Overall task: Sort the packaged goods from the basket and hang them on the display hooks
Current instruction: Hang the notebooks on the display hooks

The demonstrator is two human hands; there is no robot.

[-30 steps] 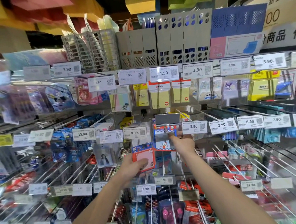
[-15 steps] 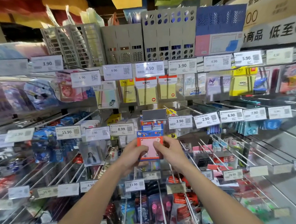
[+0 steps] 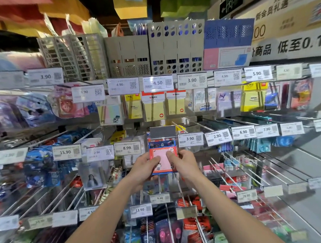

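A small red and blue pack with a pink window is held up in front of the middle row of display hooks. My left hand grips its left edge and my right hand grips its right edge, thumbs on the front. The pack sits just under a blank grey label holder at the tip of a hook. Whether the pack's top is on the hook is hidden. The basket is out of view.
Rows of long metal hooks with price tags jut out on all sides. Yellow sticky-note packs hang above. Grey file holders stand on the top shelf. More packs hang below my arms.
My right hand came down from the hook's label and joined the left on the pack. Both hands then lifted the pack up close to the grey label holder.
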